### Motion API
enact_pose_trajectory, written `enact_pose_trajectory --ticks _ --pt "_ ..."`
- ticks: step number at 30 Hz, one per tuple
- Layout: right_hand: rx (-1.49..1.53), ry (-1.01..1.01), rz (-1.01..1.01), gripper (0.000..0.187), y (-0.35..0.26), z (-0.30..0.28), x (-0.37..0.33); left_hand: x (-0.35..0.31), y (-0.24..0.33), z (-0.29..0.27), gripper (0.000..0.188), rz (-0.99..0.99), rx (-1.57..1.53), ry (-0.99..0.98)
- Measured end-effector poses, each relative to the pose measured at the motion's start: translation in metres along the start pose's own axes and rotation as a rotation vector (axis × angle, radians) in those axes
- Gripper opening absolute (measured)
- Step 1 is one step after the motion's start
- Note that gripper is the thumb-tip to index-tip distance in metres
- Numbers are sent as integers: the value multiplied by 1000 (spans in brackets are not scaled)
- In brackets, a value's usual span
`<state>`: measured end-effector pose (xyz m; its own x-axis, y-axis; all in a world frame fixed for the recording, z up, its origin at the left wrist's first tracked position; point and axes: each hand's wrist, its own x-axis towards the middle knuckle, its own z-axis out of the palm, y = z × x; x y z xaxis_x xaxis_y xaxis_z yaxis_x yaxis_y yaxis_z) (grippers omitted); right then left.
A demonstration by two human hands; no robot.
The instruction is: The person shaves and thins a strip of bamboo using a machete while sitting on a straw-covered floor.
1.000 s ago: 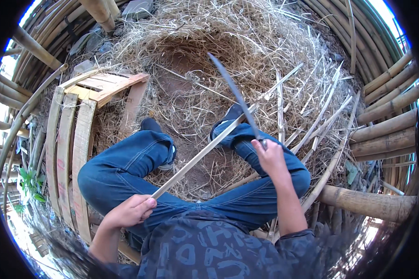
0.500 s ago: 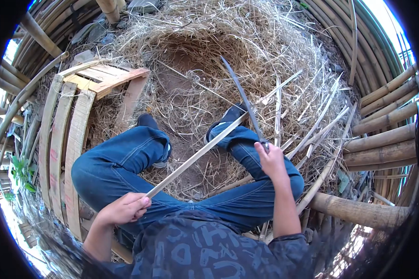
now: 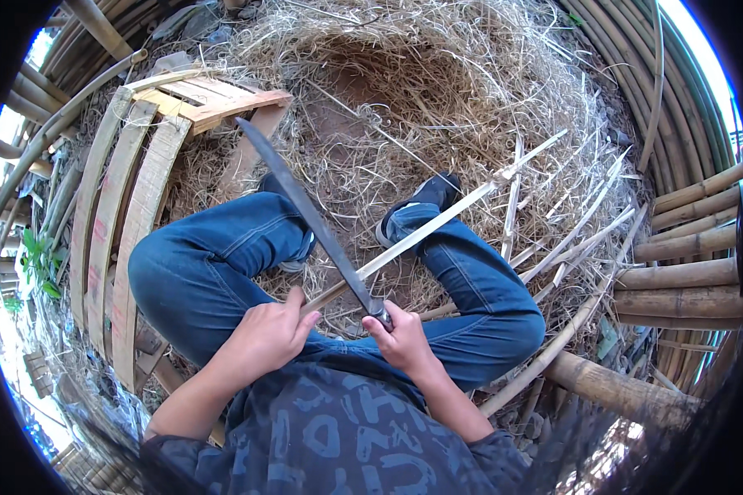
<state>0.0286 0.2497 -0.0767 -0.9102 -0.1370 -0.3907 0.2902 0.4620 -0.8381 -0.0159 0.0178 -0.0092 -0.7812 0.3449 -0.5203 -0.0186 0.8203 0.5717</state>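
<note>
Blade crossed over a pale strip, both hands occupied

Person seated low, knees splayed, in blue jeans [image 3: 186, 276] and a dark printed shirt [image 3: 347, 437]. Left hand [image 3: 268, 334] clamped on the near end of a long, pale bamboo strip [image 3: 437, 221]. Strip slants away to the upper right, over the right lower leg, far end above the shavings; a rough node shows toward that end.

Right hand [image 3: 402, 337] closed round the dark handle of a long knife [image 3: 297, 198]. Blade points up and to the left, lying across the strip in view, just beyond the hands; cannot tell whether the edge touches it. Hands near each other in front of the lap, not touching.

Around: a slatted wooden crate [image 3: 144, 177] stands beside the left knee. Curly dry shavings [image 3: 454, 49] heaped ahead on bare earth, thinner between the legs. Loose split strips [image 3: 578, 239] lie beyond the right knee. Thick bamboo pole [image 3: 619, 388] near the right hip; stacked bamboo poles [image 3: 677, 276] along the right side. Dark shoe [image 3: 429, 196] on the right foot, close under the strip.
</note>
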Motion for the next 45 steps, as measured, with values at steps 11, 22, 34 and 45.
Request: enact_pose_trajectory --ticks 11,22,34,45 --pt "-410 93 -150 48 8 -17 -12 1 -4 13 37 71 -198 -97" --pt "-451 174 13 55 28 -36 -30 -11 -6 0 34 31 -185 -102" --pt "-475 211 16 54 37 -41 -38 -37 -25 -33 31 2 -175 -133" --pt "-336 212 28 52 3 -25 -33 -34 -29 -34 31 3 -205 -131"
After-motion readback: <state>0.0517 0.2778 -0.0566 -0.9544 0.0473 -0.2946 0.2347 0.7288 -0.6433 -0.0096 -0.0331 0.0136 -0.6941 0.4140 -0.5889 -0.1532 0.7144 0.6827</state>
